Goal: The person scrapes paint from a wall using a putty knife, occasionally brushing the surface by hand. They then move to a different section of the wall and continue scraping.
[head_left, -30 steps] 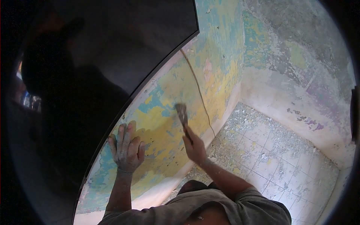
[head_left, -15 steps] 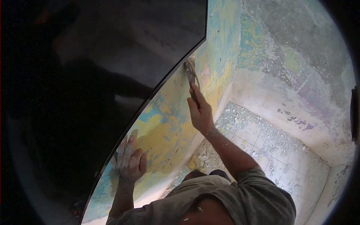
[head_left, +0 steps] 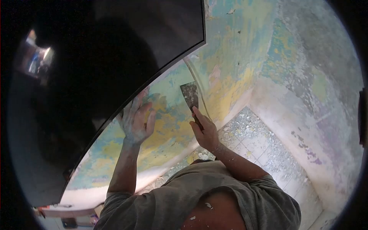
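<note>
My right hand (head_left: 208,132) is wrapped round the handle of a paint scraper (head_left: 189,93). Its wide, flat metal blade is stained with pale residue and points up along the wall. Patches of yellow, turquoise and pale green paint cover this wall (head_left: 168,132). Fingers outstretched, my dusty left hand (head_left: 137,120) lies against the wall beside the lower edge of a large glossy black panel (head_left: 115,57), which looks like a screen. A pale cable (head_left: 194,74) hangs from behind the panel and runs down past the scraper.
Paint flakes (head_left: 241,124) litter the tiled floor (head_left: 264,153) below, thickest along the walls. To the right, an adjoining wall (head_left: 306,99) shows bare grey and peeled patches. A dark object (head_left: 69,223) is at the lower left.
The scraper has come down from the panel's edge, and its blade now shows fully. My left hand has shifted up along the wall with fingers more spread. The view has turned slightly.
</note>
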The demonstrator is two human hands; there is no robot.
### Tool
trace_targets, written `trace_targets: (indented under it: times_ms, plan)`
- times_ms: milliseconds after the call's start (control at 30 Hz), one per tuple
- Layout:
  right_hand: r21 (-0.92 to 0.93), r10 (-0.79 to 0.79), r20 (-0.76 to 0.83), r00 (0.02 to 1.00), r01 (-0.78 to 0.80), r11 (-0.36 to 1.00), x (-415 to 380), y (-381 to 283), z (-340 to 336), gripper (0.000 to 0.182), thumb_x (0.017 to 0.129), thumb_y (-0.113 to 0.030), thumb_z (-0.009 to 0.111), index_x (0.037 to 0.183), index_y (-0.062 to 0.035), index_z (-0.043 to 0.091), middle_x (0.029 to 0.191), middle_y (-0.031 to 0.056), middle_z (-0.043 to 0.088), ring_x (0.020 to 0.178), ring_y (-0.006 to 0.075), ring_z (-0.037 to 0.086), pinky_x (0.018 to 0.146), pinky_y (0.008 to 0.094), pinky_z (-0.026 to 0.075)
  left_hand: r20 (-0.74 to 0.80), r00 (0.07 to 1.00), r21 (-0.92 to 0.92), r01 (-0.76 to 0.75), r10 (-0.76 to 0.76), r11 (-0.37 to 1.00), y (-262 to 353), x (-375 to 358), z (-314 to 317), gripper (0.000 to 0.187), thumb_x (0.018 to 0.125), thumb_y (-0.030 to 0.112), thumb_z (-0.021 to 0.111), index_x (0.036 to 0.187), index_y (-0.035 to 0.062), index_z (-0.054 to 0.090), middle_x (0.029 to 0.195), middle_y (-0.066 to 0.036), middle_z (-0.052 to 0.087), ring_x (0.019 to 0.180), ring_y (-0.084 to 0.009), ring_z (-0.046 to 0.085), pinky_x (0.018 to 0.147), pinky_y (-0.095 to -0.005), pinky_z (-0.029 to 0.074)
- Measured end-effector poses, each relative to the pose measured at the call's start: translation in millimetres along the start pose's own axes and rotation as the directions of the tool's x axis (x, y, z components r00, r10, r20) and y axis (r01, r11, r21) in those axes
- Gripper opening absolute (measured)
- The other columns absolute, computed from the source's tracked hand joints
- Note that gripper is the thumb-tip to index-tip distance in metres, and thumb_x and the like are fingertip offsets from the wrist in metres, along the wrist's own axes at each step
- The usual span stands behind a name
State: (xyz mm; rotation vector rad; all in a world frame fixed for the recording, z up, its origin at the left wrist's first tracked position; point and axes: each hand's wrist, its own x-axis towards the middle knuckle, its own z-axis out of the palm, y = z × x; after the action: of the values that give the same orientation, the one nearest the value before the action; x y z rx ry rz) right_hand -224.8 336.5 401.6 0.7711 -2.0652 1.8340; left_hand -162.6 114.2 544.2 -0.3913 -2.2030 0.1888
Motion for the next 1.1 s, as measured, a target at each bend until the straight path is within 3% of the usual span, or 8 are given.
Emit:
trace_targets:
  times_ms: [200,233,367,467,700,933,967,1100]
  plan:
    - [-0.012,-0.194,0.017,0.981,0.194,0.981,59.4,8.3,-34.5,0.051,0.093,-0.012,0.062,0.143,-0.0104,0.049,0.088,0.0159,0.062,0.074,0.0314,0.063,0.067,0.0388,0.052,-0.010,1.000,0.334,0.007,-0.004,0.942,9.8,3.0,15.4,0.035,0.089,0.030,0.067,0.122,0.0182,0.066,0.142,-0.010,0.056,0.132,-0.0299,0.048,0.109,-0.0528,0.024]
    - [-0.083,-0.156,0.136,0.978,0.168,0.982,43.9,15.1,-38.2,0.052,0.092,-0.011,0.063,0.142,-0.0116,0.050,0.090,0.0149,0.063,0.076,0.0311,0.065,0.066,0.0385,0.053,-0.007,0.999,0.351,0.039,-0.039,0.936,9.5,3.0,17.3,0.038,0.089,0.030,0.067,0.126,0.0211,0.066,0.142,-0.008,0.056,0.134,-0.0287,0.047,0.112,-0.0538,0.024]
    - [-0.235,-0.074,0.390,0.918,0.178,0.956,16.7,47.3,-51.1,0.050,0.092,-0.013,0.063,0.141,-0.0191,0.053,0.086,0.0121,0.061,0.069,0.0316,0.064,0.058,0.0420,0.053,0.024,0.999,0.433,0.033,-0.048,0.901,13.3,5.6,19.8,0.041,0.089,0.031,0.068,0.129,0.0228,0.065,0.143,-0.008,0.055,0.132,-0.0302,0.049,0.110,-0.0552,0.026]
    - [-0.207,-0.281,0.323,0.904,0.357,0.911,59.6,12.9,-47.4,0.046,0.094,-0.015,0.062,0.139,-0.0218,0.055,0.084,0.0123,0.060,0.065,0.0318,0.063,0.055,0.0413,0.052,0.032,0.997,0.440,0.049,-0.071,0.897,12.7,1.3,23.6,0.044,0.088,0.029,0.068,0.132,0.0233,0.063,0.144,-0.008,0.053,0.134,-0.0310,0.047,0.109,-0.0566,0.027]
    - [-0.257,-0.167,0.470,0.867,0.316,0.913,38.0,44.4,-64.9,0.040,0.093,-0.016,0.062,0.133,-0.0214,0.060,0.085,0.0137,0.063,0.067,0.0338,0.064,0.056,0.0420,0.052,0.051,0.997,0.517,0.017,-0.051,0.856,17.2,13.2,13.4,0.047,0.087,0.022,0.065,0.133,0.0110,0.060,0.131,-0.010,0.059,0.116,-0.0317,0.054,0.095,-0.0526,0.033]
    - [-0.125,-0.438,0.416,0.797,0.527,0.841,82.5,-6.3,-23.2,0.045,0.094,-0.017,0.061,0.137,-0.0261,0.057,0.082,0.0127,0.063,0.064,0.0320,0.065,0.054,0.0415,0.053,0.126,0.984,0.380,0.069,-0.126,0.922,9.7,-5.3,2.5,0.049,0.088,0.024,0.067,0.135,0.0139,0.058,0.143,-0.008,0.052,0.127,-0.0268,0.050,0.098,-0.0522,0.035]
    - [-0.100,-0.445,0.434,0.783,0.533,0.840,77.2,0.7,-26.5,0.045,0.094,-0.017,0.061,0.137,-0.0261,0.057,0.082,0.0127,0.063,0.064,0.0320,0.065,0.054,0.0415,0.053,0.104,0.992,0.354,0.026,-0.067,0.935,6.5,-14.8,-3.2,0.050,0.088,0.026,0.068,0.136,0.0145,0.057,0.146,-0.007,0.049,0.130,-0.0264,0.048,0.099,-0.0525,0.034]
    - [-0.191,-0.261,0.459,0.849,0.382,0.904,67.4,36.7,-55.3,0.044,0.093,-0.013,0.063,0.137,-0.0178,0.059,0.087,0.0153,0.065,0.074,0.0335,0.067,0.062,0.0396,0.053,0.072,0.952,0.532,0.217,-0.299,0.819,-14.4,-109.0,-38.1,0.058,0.091,0.032,0.066,0.145,0.0183,0.049,0.158,-0.007,0.033,0.146,-0.0274,0.029,0.115,-0.0571,0.022]
